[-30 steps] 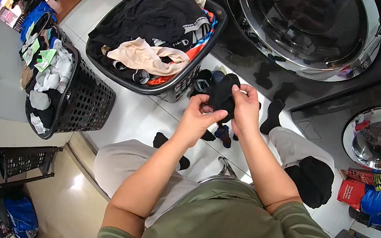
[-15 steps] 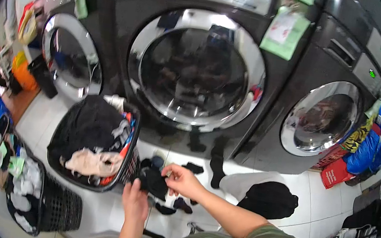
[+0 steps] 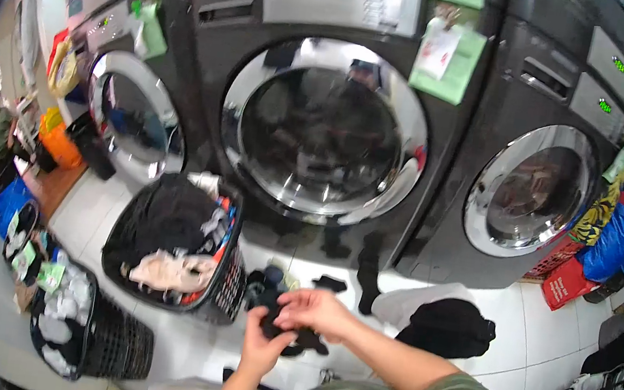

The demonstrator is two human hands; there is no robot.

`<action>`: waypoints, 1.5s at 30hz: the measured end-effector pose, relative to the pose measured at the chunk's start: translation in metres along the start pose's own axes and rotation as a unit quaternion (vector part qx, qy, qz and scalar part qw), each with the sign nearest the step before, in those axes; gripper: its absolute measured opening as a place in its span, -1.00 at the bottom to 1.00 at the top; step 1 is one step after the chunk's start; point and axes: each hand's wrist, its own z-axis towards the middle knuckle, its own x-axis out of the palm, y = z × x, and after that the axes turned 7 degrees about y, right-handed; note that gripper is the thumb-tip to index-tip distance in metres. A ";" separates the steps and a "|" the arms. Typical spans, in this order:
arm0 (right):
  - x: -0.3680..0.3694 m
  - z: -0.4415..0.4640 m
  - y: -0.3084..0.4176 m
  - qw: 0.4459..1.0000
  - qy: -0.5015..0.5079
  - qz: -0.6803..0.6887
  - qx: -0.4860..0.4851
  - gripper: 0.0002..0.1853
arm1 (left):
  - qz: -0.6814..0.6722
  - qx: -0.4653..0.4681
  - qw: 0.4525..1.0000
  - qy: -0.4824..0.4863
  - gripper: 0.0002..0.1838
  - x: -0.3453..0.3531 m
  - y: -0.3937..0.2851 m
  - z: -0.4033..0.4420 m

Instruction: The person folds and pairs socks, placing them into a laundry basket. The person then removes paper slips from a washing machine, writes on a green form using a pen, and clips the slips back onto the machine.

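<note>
My left hand is raised low in the middle, thumb and fingers spread apart in a curve. Dark cloth shows in that gap; whether it is held or lies on the floor behind is unclear. My right hand is just up and to the right, fingers bent together in a pinch, their contents hidden. Under both hands lie several dark socks on the white tiles. A black laundry basket stands left of my hands, heaped with black clothing and a beige garment.
A second black basket holds white and grey laundry at the lower left. Dark front-loading washing machines line the far side. Black cloth lies to the right, over one leg. Blue and red bags are piled at the right.
The view has tilted up and shifted, showing more of the machine panels. My two hands have come closer together, the left moving toward the right.
</note>
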 end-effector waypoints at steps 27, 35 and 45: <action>-0.035 -0.102 -0.027 0.939 -0.098 -0.326 -0.034 -0.81 | -0.449 -0.216 0.854 0.149 -0.92 0.016 -0.005 -0.034; -0.015 -0.097 -0.033 0.975 0.015 0.205 0.080 -0.78 | -0.487 -0.213 0.847 -0.015 -0.88 0.014 0.009 -0.023; -0.025 -0.082 0.013 0.866 0.331 -0.360 0.104 -0.65 | -0.023 -0.162 0.943 0.288 -0.74 0.019 0.010 -0.032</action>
